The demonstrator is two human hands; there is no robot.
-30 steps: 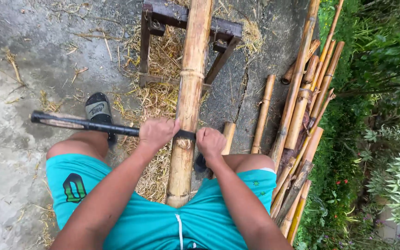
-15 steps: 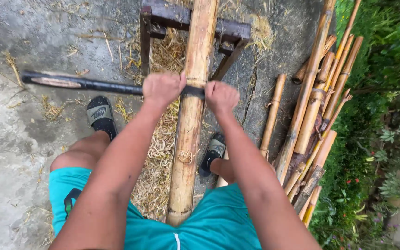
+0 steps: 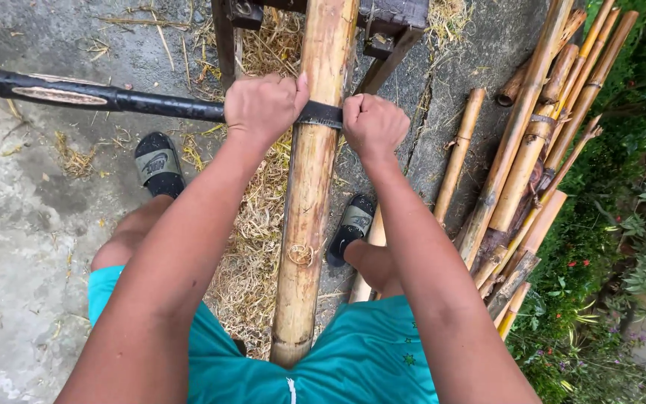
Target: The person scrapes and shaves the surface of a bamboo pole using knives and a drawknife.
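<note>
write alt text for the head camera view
Both hands, left hand and right hand, grip a long dark blade laid across a thick bamboo pole resting on a wooden stand. Shavings lie beneath; cut bamboo stalks are stacked right.

Rough grey concrete ground (image 3: 16,247), stained and cracked. A strip of straw-like shavings (image 3: 252,247) runs down its middle, with loose wisps scattered toward the left edge. Dark wooden stand (image 3: 227,37) has its legs on the ground at the top edge, a stack of bamboo poles (image 3: 521,172) lies along the right edge against the plants, and two black sandals (image 3: 157,163) stand either side of the strip.
</note>
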